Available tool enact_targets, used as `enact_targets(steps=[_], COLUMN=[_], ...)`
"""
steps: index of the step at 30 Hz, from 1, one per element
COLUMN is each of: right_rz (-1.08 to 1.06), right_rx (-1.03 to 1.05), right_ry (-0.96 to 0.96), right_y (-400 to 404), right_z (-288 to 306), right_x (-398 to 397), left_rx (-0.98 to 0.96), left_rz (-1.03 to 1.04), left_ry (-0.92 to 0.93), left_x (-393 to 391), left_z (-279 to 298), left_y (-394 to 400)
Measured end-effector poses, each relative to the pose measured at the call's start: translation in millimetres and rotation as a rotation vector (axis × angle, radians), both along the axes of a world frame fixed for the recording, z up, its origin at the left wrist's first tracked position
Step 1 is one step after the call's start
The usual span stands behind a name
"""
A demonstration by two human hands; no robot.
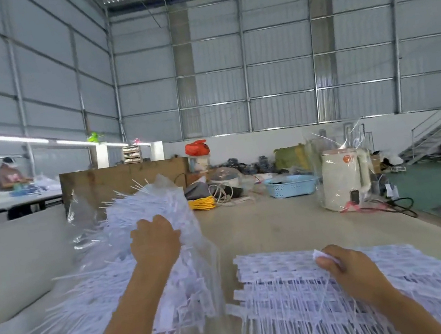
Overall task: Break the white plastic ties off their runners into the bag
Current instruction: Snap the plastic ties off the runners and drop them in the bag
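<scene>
A tall heap of loose white plastic ties (132,275) fills a clear plastic bag (199,257) on the left of the table. My left hand (154,240) rests on top of that heap with its fingers curled over the ties. To the right, a flat stack of white ties on their runners (277,288) lies on the table. My right hand (344,265) sits on this stack and pinches a white tab (320,255) between thumb and fingers.
A white kettle-like appliance (344,181) in clear wrap stands at the table's right, with a black cable beside it. A blue basket (289,186), yellow items and clutter lie at the far end. A wooden board (125,179) stands behind the bag. A person works at a far-left table.
</scene>
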State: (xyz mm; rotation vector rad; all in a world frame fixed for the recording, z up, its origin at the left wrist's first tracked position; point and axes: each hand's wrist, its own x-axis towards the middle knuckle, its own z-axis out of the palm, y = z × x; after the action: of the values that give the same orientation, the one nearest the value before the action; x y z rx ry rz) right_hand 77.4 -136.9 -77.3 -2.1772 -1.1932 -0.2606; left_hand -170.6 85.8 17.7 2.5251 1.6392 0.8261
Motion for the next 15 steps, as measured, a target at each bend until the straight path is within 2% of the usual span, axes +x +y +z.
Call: enact_targets(steps=[3, 5, 9, 11, 13, 14, 15], right_rz=[-0.002, -0.006, -0.004, -0.017, -0.022, -0.017, -0.009], right_rx=[-0.021, -0.005, 0.064, 0.109, 0.157, 0.176, 0.193], right_ry=[0.002, 0.015, 0.043, 0.05, 0.039, 0.028, 0.017], right_y=[0, 0, 0, -1, -3, -3, -4], right_z=[2, 2, 6, 10, 15, 18, 21], right_x=[-2, -2, -5, -8, -10, -11, -13], left_rx=[-0.08, -0.109, 0.039, 0.165, 0.283, 0.272, 0.172], left_rz=[0.043, 0.049, 0.069, -0.006, -0.243, -0.413, -0.578], left_ry=[0.168, 0.205, 0.162, 0.029, -0.207, -0.341, -0.452], left_x=[2, 4, 17, 31, 52, 65, 77], left_z=[-26, -35, -22, -10, -4, -5, -6], left_y=[10, 10, -11, -30, -52, -64, -78])
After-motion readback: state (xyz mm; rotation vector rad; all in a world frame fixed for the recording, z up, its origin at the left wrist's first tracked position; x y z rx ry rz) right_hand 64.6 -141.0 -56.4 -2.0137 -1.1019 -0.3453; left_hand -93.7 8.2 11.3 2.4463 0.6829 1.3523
